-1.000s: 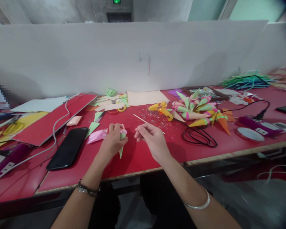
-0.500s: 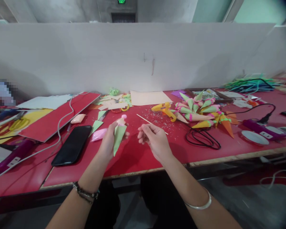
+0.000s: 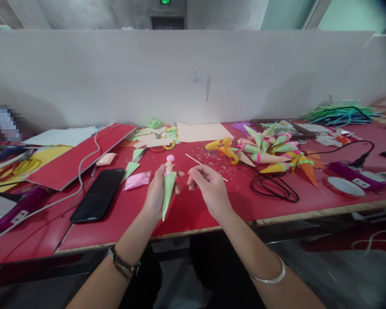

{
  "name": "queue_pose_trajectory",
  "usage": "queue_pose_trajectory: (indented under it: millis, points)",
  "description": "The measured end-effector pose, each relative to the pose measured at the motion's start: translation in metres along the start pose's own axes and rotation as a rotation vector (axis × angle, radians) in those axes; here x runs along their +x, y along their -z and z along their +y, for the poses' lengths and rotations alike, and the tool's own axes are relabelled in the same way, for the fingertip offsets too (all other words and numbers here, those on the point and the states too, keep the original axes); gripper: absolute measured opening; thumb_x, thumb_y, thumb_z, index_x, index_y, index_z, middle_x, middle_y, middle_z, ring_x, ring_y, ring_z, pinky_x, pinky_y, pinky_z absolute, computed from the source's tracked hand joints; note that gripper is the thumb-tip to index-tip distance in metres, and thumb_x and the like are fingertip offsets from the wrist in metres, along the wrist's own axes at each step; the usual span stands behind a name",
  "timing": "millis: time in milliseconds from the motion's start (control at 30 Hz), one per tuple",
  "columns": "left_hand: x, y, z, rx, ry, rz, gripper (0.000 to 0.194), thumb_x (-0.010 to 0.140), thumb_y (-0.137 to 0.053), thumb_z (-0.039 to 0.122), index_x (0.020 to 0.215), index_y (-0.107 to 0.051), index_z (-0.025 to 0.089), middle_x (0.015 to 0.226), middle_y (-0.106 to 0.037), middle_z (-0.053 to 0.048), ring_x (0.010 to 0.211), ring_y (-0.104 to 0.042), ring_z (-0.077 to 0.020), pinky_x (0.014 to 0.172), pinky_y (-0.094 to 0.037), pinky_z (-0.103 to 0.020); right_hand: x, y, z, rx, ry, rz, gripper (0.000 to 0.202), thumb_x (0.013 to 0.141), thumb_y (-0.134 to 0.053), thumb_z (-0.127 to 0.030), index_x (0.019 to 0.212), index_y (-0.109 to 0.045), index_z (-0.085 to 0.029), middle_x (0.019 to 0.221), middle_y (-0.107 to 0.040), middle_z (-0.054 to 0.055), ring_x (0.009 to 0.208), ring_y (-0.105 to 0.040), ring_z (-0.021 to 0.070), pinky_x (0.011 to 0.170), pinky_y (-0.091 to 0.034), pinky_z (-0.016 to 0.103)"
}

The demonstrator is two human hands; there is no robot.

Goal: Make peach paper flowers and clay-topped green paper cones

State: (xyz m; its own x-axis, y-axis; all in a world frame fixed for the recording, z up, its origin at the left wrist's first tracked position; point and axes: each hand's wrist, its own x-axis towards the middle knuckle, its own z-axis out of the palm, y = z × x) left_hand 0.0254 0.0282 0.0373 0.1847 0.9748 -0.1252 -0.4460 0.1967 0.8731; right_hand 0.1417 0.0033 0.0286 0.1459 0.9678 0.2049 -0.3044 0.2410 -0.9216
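A pale green paper cone (image 3: 168,193) with pink trim and a pink ball (image 3: 170,158) at its upper end lies in my left hand (image 3: 155,191), its tip pointing down toward the table edge. To the right, my right hand (image 3: 209,185) is raised with thumb and fingertips drawn together; whatever they may pinch is too small to make out. The two hands are a short way apart. Behind my right hand a thin wooden stick (image 3: 193,159) rests on the red table (image 3: 193,219).
A yellow glue gun (image 3: 223,149) and a pile of paper cones (image 3: 263,146) sit behind on the right, with a coiled black cable (image 3: 275,189). On the left are a black phone (image 3: 98,195), a pink packet (image 3: 137,180) and a red board (image 3: 80,159).
My left hand has moved right with the green cone, closer to my right hand, and more of the pink packet shows. My right hand has barely moved.
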Motion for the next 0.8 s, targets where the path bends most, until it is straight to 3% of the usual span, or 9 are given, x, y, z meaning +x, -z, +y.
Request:
queue_pose_trajectory:
  millis: [167,367,533,800]
  points:
    - [-0.001,-0.001,0.000,-0.070,0.054,0.148,0.024,0.079,-0.045,0.034,0.080,-0.058,0.014,0.058,-0.060,0.001,0.046,-0.053,-0.0072,0.046,-0.043,-0.015,0.001,-0.001,0.003,-0.050,0.024,-0.053,0.008,0.071,-0.060,-0.022,0.078,-0.062,-0.018,0.079,-0.066,0.001,0.068,-0.060,0.0100,0.067,-0.050,0.024]
    - [-0.001,-0.002,-0.009,-0.092,-0.057,0.068,0.017,0.076,-0.053,0.031,0.078,-0.059,0.015,0.067,-0.060,0.001,0.062,-0.057,-0.0094,0.061,-0.046,-0.019,-0.001,-0.002,0.000,-0.034,0.027,-0.011,0.015,0.071,-0.060,-0.025,0.084,-0.064,-0.019,0.074,-0.066,0.002,0.067,-0.062,0.0132,0.068,-0.051,0.030]
    - [-0.002,-0.002,-0.019,-0.079,-0.085,0.041,0.019,0.074,-0.056,0.033,0.080,-0.059,0.015,0.073,-0.059,0.001,0.076,-0.056,-0.0113,0.075,-0.042,-0.022,-0.003,-0.003,-0.004,-0.216,0.204,0.018,0.010,0.072,-0.061,-0.026,0.078,-0.068,-0.023,0.083,-0.058,0.002,0.077,-0.057,0.0135,0.068,-0.048,0.027]
    - [-0.007,-0.006,-0.020,-0.072,-0.087,0.037,0.017,0.076,-0.053,0.032,0.080,-0.056,0.016,0.071,-0.054,0.003,0.070,-0.052,-0.0100,0.072,-0.041,-0.021,-0.003,-0.002,0.002,-0.260,0.222,-0.032,0.013,0.073,-0.059,-0.027,0.082,-0.069,-0.029,0.089,-0.052,0.002,0.083,-0.052,0.0142,0.069,-0.046,0.027]
